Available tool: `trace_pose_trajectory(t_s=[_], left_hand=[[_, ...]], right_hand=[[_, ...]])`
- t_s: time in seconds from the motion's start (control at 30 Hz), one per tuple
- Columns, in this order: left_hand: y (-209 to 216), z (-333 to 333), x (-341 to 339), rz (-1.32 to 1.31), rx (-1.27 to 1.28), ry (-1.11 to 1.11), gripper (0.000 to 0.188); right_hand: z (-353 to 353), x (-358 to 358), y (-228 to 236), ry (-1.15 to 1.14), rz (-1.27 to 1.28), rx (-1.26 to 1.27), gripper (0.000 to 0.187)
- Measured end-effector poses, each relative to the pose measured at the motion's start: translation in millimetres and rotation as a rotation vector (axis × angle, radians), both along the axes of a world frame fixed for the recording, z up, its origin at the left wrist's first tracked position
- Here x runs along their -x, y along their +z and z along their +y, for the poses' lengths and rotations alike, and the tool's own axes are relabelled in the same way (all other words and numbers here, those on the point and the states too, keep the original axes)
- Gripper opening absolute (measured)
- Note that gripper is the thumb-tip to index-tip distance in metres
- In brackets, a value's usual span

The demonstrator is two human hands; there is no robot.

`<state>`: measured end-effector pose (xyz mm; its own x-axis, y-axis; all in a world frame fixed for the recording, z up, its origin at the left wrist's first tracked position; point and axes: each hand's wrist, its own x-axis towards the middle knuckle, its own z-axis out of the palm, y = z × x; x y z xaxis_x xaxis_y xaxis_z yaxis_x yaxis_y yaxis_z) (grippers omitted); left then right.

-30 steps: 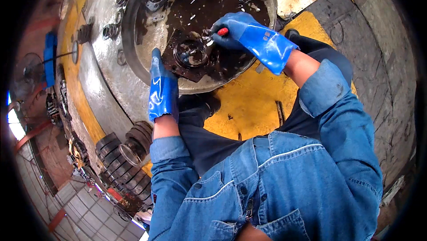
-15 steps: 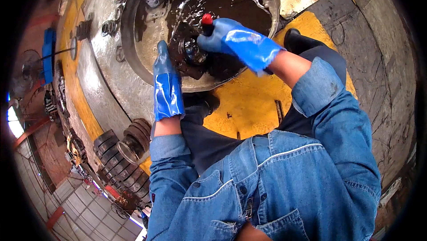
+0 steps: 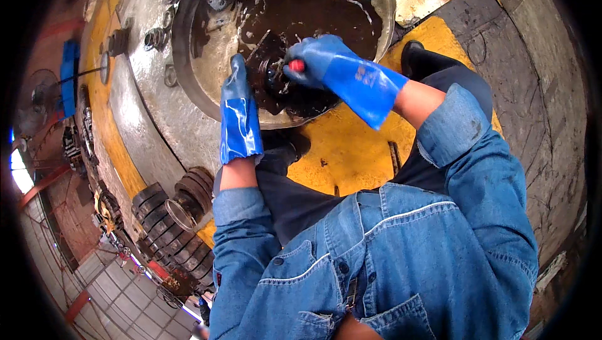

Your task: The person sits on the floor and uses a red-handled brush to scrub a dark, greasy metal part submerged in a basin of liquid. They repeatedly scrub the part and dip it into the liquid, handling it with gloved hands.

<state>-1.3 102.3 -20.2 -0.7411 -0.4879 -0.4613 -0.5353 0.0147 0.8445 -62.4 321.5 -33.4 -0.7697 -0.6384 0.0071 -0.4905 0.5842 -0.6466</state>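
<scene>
Greasy black flanged part (image 3: pixel 263 69) sits wet in the round pan (image 3: pixel 182 36), near rim (image 3: pixel 279 125) close, open murky liquid (image 3: pixel 301 15) beyond. Right hand (image 3: pixel 318 58) wraps a red handle (image 3: pixel 296 64); left hand (image 3: pixel 236 86) is by the part, can't tell if gripping.

The dark metal part (image 3: pixel 260 65) is wet, with a flat cornered plate (image 3: pixel 268 41) and a round collar (image 3: pixel 269 76). It looks tilted, in the dark liquid (image 3: pixel 307 10) near the close edge of a round basin (image 3: pixel 183 58). The red-ended tool (image 3: pixel 296 65) is in the right hand (image 3: pixel 313 58), just beside the collar; its working end is not clear.
</scene>
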Motion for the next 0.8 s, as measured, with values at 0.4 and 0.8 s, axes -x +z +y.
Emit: trace_pose_trajectory(t_s=[0.4,0.8], left_hand=[[-19,-15,-7,0.007,0.041,-0.035,0.069],[-12,-16,-23,0.208,0.158,-0.354,0.033]], right_hand=[[-16,12,3,0.220,0.264,0.076,0.026],[18,10,-62,0.072,-0.688,0.724,0.025]])
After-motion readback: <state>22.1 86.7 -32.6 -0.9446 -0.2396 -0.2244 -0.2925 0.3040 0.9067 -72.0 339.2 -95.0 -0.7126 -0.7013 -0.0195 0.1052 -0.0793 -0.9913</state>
